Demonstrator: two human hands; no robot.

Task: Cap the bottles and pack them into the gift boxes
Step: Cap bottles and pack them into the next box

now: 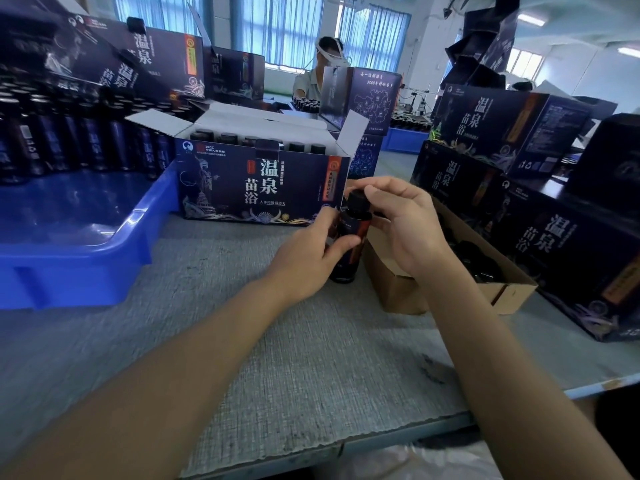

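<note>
Two grips on one small dark bottle (352, 224). Wrapped round its middle with the left grip (311, 252), fingers curled, holding it upright. Bottom on the bench (277, 341) or just above it, hard to tell which. Pinching the black cap (356, 199) with the right grip (405, 225), thumb and fingertips closed on it, right at the top of the bottle. All of this just in front of the open gift box (263, 183) and beside the brown box (398, 294) of caps.

Looks like the capping step, likely not tight yet.

To do it well:
- Keep the bottle straight and still.
- Set the cap flat on the neck, not tipped.
- Turn softly at first to catch the thread.
- Stop and start over if crooked.
- Then twist till snug, with no hard squeezing.
- After that, lift over and lower into a free spot in the gift box, next to the packed bottles (228, 137).

Plenty of spare bottles (52, 143) waiting in the blue tray (69, 244) on the left.
</note>
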